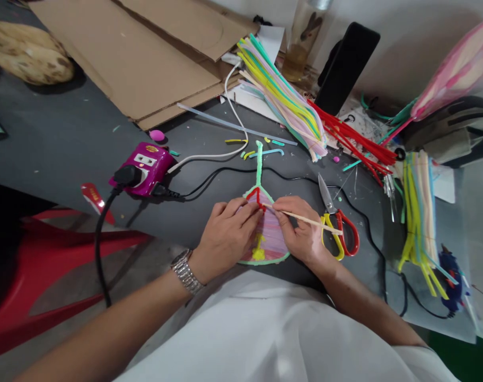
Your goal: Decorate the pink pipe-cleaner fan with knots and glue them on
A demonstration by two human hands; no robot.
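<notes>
A round pink fan-shaped craft piece (270, 233) with a green pipe-cleaner rim and green handle lies on the dark table near its front edge. My left hand (225, 233) rests on its left side, fingers pinching a bent red pipe cleaner (256, 195) against its top. My right hand (303, 233) sits on the right side, fingers closed round a thin wooden stick (305, 219) whose tip touches the red pipe cleaner. A yellow shape shows low on the fan between my hands.
Scissors (339, 228) with red and yellow handles lie right of my right hand. A magenta power strip (146, 167) with black cables sits to the left. Bundles of coloured pipe cleaners (283, 98) and cardboard sheets (146, 58) lie behind. A red plastic chair (46, 276) stands at lower left.
</notes>
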